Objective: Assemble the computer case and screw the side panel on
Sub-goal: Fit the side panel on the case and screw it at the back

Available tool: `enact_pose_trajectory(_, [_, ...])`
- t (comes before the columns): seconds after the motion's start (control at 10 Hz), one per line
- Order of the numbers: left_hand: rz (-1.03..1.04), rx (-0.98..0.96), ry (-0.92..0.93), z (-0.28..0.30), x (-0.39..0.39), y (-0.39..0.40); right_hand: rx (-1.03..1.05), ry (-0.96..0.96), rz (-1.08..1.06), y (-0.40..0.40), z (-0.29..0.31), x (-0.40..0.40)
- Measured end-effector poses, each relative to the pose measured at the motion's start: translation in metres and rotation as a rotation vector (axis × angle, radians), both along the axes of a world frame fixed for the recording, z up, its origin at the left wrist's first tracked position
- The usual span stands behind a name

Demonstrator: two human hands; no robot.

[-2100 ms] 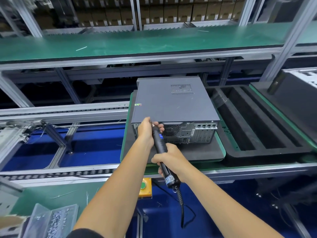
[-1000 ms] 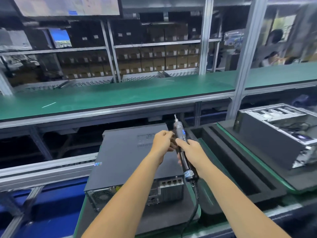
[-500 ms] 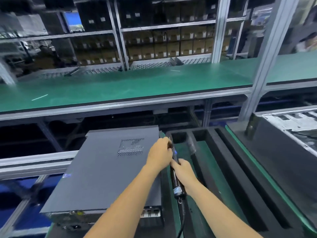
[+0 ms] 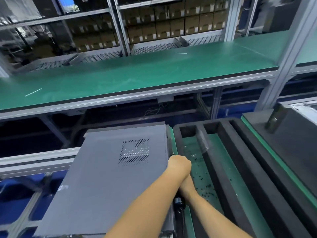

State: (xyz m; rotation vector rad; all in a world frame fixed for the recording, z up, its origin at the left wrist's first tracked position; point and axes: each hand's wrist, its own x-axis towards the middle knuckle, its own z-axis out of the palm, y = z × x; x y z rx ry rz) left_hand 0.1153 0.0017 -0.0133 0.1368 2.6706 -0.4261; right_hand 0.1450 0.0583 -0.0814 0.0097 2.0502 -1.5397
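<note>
Step in hand, judged: driving screw at right edge of computer case (image 4: 106, 177), lower centre of frame, side panel (image 4: 120, 169) facing up. Left hand (image 4: 179, 164) curled at panel's right edge, likely steadying driver tip; contents hidden. Right hand (image 4: 186, 185) mostly hidden behind left forearm, seems wrapped round electric screwdriver (image 4: 178, 203); grip unclear. Next: keep bit square, press straight. Room tight: black foam tray (image 4: 240, 169) just right; loose screws (image 4: 204, 184) on green strip.

Head view, angled steeply down, close over computer case (image 4: 109, 172), perhaps.
</note>
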Motion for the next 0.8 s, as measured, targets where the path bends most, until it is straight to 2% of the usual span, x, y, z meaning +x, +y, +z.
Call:
enact_pose_trajectory(0.3, [0.112,0.075,-0.078,-0.023,-0.018,-0.003,-0.047,0.077,-0.209,-0.01,-0.012,-0.007])
enact_pose_trajectory(0.6, [0.065,0.086,0.023,-0.01,-0.011,-0.001,0.112,0.131,-0.042,-0.005,-0.019,-0.021])
enact_pose_trajectory(0.7, [0.073,0.218,0.1,-0.003,-0.008,0.0,0.158,0.124,-0.047,0.004,-0.028,-0.028])
enact_pose_trajectory(0.8, [0.163,0.505,0.242,0.011,0.0,0.004,0.102,0.09,-0.169,0.008,-0.017,-0.037])
